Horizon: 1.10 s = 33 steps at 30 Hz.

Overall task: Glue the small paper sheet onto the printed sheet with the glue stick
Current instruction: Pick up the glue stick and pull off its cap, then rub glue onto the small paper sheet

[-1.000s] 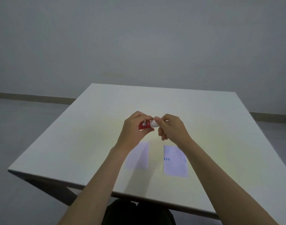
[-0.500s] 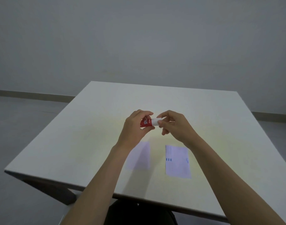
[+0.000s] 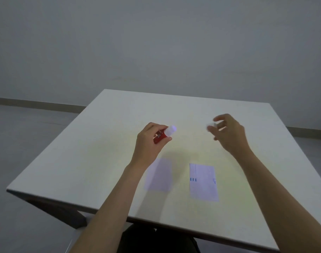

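The glue stick (image 3: 162,135) sits uncapped in my left hand (image 3: 148,143), fingers wrapped round it above the plain small sheet (image 3: 159,175). My right hand (image 3: 229,133) pinches the cap (image 3: 210,126), well apart now; half a second ago they met. Next: spread glue, then press onto the printed sheet (image 3: 203,181).

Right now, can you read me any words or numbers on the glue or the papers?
Glue stick, red label with white print: too blurred to read.
Printed sheet, blue bars at its left edge, a small blue mark at its right edge and faint lines: too small to read.
Small paper sheet: no print visible.
No text in this view is readable.
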### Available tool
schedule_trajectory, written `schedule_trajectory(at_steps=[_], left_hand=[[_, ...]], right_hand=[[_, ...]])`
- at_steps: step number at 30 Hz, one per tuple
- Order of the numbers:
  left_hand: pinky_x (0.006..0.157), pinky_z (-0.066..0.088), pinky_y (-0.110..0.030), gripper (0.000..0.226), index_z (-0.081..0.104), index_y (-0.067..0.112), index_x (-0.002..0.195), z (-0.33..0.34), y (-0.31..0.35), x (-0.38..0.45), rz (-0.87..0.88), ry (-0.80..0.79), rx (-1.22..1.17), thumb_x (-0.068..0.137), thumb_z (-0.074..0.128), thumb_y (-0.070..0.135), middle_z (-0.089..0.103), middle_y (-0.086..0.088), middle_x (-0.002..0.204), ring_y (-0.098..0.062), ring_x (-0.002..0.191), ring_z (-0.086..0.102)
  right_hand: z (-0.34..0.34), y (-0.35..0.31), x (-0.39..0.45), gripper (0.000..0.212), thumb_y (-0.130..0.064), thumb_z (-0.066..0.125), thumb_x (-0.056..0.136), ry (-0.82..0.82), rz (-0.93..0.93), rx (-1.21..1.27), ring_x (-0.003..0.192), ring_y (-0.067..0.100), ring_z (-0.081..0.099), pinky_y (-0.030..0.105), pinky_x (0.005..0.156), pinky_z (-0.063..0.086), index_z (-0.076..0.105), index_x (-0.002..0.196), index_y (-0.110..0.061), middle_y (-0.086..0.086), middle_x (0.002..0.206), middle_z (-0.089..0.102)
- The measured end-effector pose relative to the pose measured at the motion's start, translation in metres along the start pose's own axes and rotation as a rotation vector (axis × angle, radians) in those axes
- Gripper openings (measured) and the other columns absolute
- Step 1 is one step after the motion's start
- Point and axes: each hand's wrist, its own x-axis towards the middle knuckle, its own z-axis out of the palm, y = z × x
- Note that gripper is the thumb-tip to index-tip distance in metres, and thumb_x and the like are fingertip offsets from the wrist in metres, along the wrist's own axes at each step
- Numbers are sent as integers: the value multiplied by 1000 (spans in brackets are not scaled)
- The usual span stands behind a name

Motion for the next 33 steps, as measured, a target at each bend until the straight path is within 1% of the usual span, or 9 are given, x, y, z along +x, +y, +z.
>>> schedule_trajectory(at_steps=[3,6,10,14,18,22,24,28,33], left_hand=[[69,52,-23,17,66,25,92,-2,5,-2,-90,14,-106,80,72,14,64,6,85,-9,70,63],[59,51,-20,28,59,35,86,-3,10,-2,-155,43,-178,82,68,9,62,5,77,-8,61,62],[54,46,-10,16,63,22,87,-3,13,-3,-279,96,-330,84,65,7,64,1,63,-10,52,60],[69,50,-14,15,69,26,80,-5,12,-4,-387,150,-405,83,66,12,69,19,62,-1,67,67],[82,57,-38,25,74,28,70,-4,18,-3,-500,210,-646,82,64,9,73,12,72,-20,92,71],[75,59,-32,13,75,21,77,0,28,-4,-589,278,-851,82,68,11,75,4,78,-19,92,72],[69,58,-27,10,74,21,76,0,30,-6,-599,310,-866,84,68,17,75,2,77,-14,84,72],[70,58,-29,10,72,10,84,-2,30,-10,-618,339,-924,86,68,19,76,-2,80,-21,90,73],[75,59,-29,10,71,9,86,-3,30,-12,-615,275,-1034,87,65,16,76,-2,80,-23,91,73]], right_hand=[[-8,39,-2,18,-18,64,83,18,43,-322,80,32,62,30,67,40,59,95,-7,9,84,66],[-7,66,-14,14,-16,57,85,-84,83,-538,77,32,57,31,63,38,57,96,-7,14,89,65],[-5,75,-22,14,-14,55,84,-111,103,-657,70,31,51,31,59,37,55,97,-8,14,90,64],[-8,64,-27,49,-27,66,83,-169,98,-709,95,41,58,42,72,47,46,124,-9,20,120,50],[9,14,-32,74,-37,72,77,-56,-64,-408,108,39,52,47,88,48,38,137,-10,19,137,37],[51,-50,-54,64,-37,75,74,-322,-175,54,75,13,61,17,66,44,44,130,-27,-5,113,55],[68,-62,-64,56,-30,75,76,-391,-156,140,73,9,62,17,65,48,46,124,-27,-10,104,60],[80,-64,-70,22,-13,71,80,-280,-18,350,54,12,63,20,57,53,56,96,-15,-1,80,69],[73,-57,-68,13,-9,71,80,-326,-2,473,50,16,64,23,57,55,63,89,-6,10,64,68]])
